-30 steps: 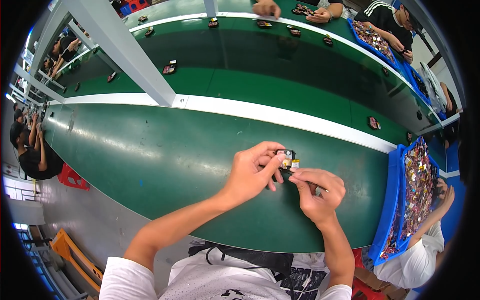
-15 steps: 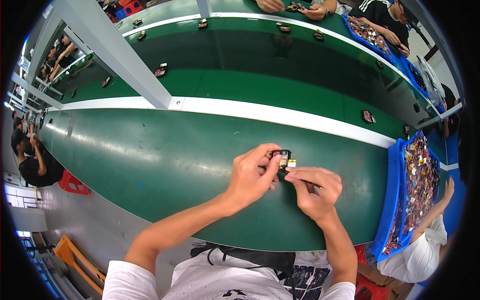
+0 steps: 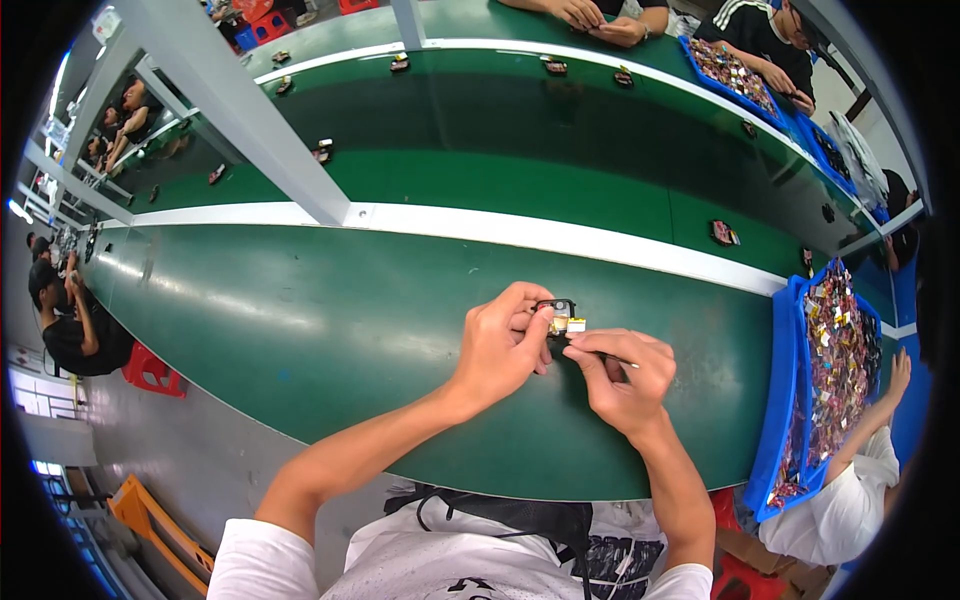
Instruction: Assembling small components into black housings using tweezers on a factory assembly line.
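Observation:
My left hand (image 3: 495,342) is closed on the left side of a small black-framed electronic part (image 3: 560,307), pinching it between thumb and fingers above the green table. A white and yellow piece (image 3: 576,325) shows at the part's lower right corner. My right hand (image 3: 632,378) is closed in a pinch around a thin stick-like tool (image 3: 625,362), whose light end pokes out behind the fingers. The right fingertips sit just below the part's lower edge; the tool's working tip is too small to make out.
A blue tray (image 3: 778,400) heaped with small colourful parts stands at the table's right end, beside a person in a white sleeve (image 3: 835,500). Beyond a white rail (image 3: 440,228), a green conveyor belt (image 3: 480,185) carries several small black parts. A grey post (image 3: 240,110) rises at left.
Both hands and the black-framed part have shifted slightly left. My right hand has turned a little, so the tool's rear end shows more. Parts on the belt have moved slightly.

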Available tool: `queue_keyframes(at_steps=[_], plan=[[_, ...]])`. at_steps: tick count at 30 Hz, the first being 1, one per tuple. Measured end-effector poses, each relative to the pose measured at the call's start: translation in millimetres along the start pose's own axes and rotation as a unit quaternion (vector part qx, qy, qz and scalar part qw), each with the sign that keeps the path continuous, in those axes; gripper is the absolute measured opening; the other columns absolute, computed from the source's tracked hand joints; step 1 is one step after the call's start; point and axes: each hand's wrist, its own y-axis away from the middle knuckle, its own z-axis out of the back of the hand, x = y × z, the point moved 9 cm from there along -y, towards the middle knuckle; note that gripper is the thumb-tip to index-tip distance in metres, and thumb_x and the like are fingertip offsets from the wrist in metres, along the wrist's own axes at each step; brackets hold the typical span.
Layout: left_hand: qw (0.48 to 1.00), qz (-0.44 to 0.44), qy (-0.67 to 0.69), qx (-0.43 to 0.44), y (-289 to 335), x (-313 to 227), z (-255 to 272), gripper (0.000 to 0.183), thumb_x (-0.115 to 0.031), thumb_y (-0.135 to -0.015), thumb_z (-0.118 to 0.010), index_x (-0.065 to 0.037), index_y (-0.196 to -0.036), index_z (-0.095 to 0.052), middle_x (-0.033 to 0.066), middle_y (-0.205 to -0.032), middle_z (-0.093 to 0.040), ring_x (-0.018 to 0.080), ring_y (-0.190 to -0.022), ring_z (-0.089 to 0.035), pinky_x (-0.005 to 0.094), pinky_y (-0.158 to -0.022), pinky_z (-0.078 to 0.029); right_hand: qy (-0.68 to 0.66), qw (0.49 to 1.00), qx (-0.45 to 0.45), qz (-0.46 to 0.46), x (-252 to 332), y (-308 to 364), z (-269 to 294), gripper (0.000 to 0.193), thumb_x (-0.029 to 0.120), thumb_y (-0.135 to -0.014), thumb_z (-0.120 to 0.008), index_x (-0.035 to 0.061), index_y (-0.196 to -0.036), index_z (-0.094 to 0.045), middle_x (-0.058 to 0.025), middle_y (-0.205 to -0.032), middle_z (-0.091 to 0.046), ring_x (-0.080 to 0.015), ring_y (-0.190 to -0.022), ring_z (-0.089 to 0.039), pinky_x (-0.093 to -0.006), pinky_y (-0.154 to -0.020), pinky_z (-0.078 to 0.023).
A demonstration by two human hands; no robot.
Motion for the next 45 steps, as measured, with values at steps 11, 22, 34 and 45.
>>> queue_keyframes(at_steps=[11,22,34,45], plan=[[0.986,-0.054,-0.087,-0.134,-142.3,-23.2,50.4,0.016,-0.005,-0.098,-0.059,0.01,-0.1,-0.062,0.0168,-0.08,-0.067,0.0216,-0.053,-0.069,0.0331,-0.048,-0.056,0.032,0.998,-0.053,0.008,-5.9,-2.4,13.4,0.019,-0.008,-0.073,-0.08,0.0014,-0.086,-0.07,-0.0097,-0.085,-0.076,-0.0078,-0.042,-0.041,-0.023,-0.042,-0.032],[0.937,-0.207,-0.267,-0.088,-27.7,-35.8,44.2,0.017,-0.004,-0.097,-0.063,0.004,-0.11,-0.068,0.0122,-0.098,-0.066,0.0126,-0.059,-0.059,0.0277,-0.054,-0.048,-0.105,0.969,-0.093,-0.202,-47.4,6.7,22.7,0.013,-0.002,-0.083,-0.078,-0.0001,-0.093,-0.07,-0.0045,-0.082,-0.074,-0.0019,-0.05,-0.044,-0.0196,-0.048,-0.035],[0.98,-0.141,-0.128,0.056,-11.2,-17.7,21.6,0.009,-0.003,-0.095,-0.067,0.0,-0.099,-0.074,0.0045,-0.082,-0.068,0.0054,-0.055,-0.055,0.0212,-0.048,-0.041,-0.36,0.856,-0.017,-0.371,-76.0,24.8,-8.4,0.015,0.005,-0.094,-0.071,0.0015,-0.105,-0.061,-0.0172,-0.099,-0.075,-0.0008,-0.052,-0.046,-0.0187,-0.04,-0.028],[0.968,-0.194,-0.135,0.082,-0.6,-32.8,8.8,0.018,0.002,-0.087,-0.072,-0.003,-0.105,-0.074,0.0032,-0.082,-0.068,0.0058,-0.058,-0.053,0.0219,-0.05,-0.04,-0.35,0.862,-0.017,-0.367,-75.2,23.9,-5.6,0.015,0.004,-0.094,-0.071,0.0005,-0.106,-0.062,-0.018,-0.098,-0.075,-0.0008,-0.051,-0.046,-0.0181,-0.04,-0.029]])
